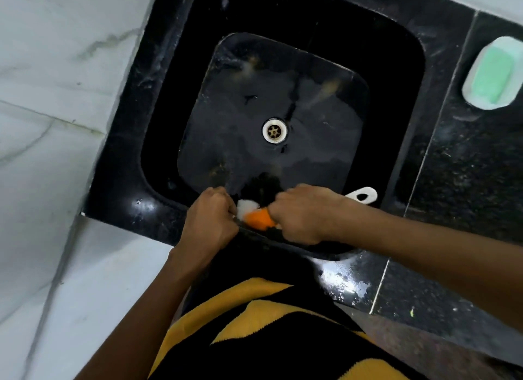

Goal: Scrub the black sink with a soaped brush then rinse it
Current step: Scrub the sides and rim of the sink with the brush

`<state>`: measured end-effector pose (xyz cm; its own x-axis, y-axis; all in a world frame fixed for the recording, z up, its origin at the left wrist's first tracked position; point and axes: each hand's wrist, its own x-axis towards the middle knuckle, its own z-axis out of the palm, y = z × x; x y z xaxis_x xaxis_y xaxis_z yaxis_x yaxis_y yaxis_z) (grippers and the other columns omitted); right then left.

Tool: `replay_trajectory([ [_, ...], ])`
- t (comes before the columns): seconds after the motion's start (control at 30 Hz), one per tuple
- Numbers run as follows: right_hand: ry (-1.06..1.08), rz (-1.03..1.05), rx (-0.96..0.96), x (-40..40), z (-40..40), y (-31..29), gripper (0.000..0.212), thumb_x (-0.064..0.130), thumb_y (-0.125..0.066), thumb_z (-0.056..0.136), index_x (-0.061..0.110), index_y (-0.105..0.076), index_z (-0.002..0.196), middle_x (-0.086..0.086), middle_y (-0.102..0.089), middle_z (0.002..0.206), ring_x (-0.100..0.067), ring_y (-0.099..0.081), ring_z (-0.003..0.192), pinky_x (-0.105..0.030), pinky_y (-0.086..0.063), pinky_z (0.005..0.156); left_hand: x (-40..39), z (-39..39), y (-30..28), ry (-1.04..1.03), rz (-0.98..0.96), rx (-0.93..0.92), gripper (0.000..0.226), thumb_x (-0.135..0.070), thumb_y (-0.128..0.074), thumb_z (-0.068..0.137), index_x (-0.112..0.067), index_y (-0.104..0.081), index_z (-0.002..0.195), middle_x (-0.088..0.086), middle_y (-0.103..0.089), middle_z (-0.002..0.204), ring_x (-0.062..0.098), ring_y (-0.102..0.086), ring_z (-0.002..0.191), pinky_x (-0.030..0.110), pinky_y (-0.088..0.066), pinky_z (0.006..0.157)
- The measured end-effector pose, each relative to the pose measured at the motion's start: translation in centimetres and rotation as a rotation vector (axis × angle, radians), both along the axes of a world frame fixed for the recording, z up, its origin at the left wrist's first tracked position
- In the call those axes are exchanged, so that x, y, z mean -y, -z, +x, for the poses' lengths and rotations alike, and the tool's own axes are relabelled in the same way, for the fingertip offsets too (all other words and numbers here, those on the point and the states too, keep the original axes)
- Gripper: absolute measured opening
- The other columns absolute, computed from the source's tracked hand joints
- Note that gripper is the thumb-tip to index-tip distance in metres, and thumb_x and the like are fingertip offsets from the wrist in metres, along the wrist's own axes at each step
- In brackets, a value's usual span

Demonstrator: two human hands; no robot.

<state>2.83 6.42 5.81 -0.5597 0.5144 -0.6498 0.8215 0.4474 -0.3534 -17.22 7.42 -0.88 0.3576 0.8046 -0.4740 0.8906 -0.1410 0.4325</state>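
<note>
- On the far left runs a white marble-veined wall (51,102), meeting the black counter's left edge.
- The black sink (158,142) sits sunk in the glossy black counter (467,181); its floor is wet and streaked, with a pale round drain (274,130) near the middle.
- At the sink's near rim, the left hand (210,221) is clenched into a fist, its knuckles pressed against the white bristles. Whether it pinches anything I cannot tell, since the fingers curl under out of sight.
- The brush (259,214) lies between the two hands, right at the near rim of the sink: a white tuft on the left, an orange body beside it, and a white looped handle end poking out past the right wrist.
- The right hand (305,212) is wrapped around the brush's handle, fingers curled over it, knuckles up, with the forearm stretching off to the right across the counter.
- Below the hands, the person's yellow-and-black garment (254,331) fills the bottom of the view.
- A wet, shiny patch shows on the counter's near edge, just right of the garment.
- Far right, well apart from the sink, a green bar of soap (493,74) rests in a white dish (475,96) on the counter.
</note>
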Motion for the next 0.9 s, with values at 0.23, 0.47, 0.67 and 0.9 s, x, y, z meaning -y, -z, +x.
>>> replay_trajectory([
  [0.23,0.019,-0.293,0.533,3.4,2.9,-2.1,0.027,0.02,-0.051,0.09,0.016,-0.066,0.112,-0.005,-0.066,0.118,-0.027,-0.064,0.108,-0.033,-0.052,0.086,-1.3,-0.4,0.2,0.114,-0.13,0.05,0.015,0.001,-0.063,0.066,-0.011,-0.069,0.071,0.002,-0.063,0.086,0.022,-0.056,0.089,0.036,-0.052,0.074],
  [0.47,0.235,-0.148,0.264,0.6,-4.1,-0.8,0.008,0.02,-0.051,0.088,0.02,-0.059,0.087,-0.007,-0.067,0.103,-0.028,-0.065,0.091,-0.033,-0.051,0.074,-2.1,1.4,1.3,0.224,-0.236,0.068,0.014,-0.003,-0.062,0.063,-0.009,-0.067,0.074,0.006,-0.066,0.087,0.026,-0.063,0.08,0.036,-0.056,0.067],
  [0.67,0.172,-0.273,0.829,3.0,4.2,-2.8,0.03,0.025,-0.045,0.097,0.017,-0.065,0.118,-0.003,-0.064,0.123,-0.024,-0.063,0.111,-0.032,-0.049,0.077,-1.7,1.7,2.8,0.22,-0.312,0.078,0.015,-0.007,-0.058,0.064,-0.019,-0.06,0.073,-0.001,-0.057,0.091,0.019,-0.058,0.079,0.037,-0.057,0.066],
  [0.9,0.118,-0.056,0.932,-1.9,6.0,-1.6,0.031,0.03,-0.049,0.095,0.02,-0.063,0.12,-0.003,-0.062,0.125,-0.024,-0.06,0.113,-0.03,-0.04,0.074,-1.7,4.4,3.5,0.435,-0.324,0.148,0.051,-0.004,-0.071,0.076,-0.003,-0.06,0.125,-0.003,-0.046,0.127,0.016,-0.042,0.12,0.013,-0.028,0.094],
])
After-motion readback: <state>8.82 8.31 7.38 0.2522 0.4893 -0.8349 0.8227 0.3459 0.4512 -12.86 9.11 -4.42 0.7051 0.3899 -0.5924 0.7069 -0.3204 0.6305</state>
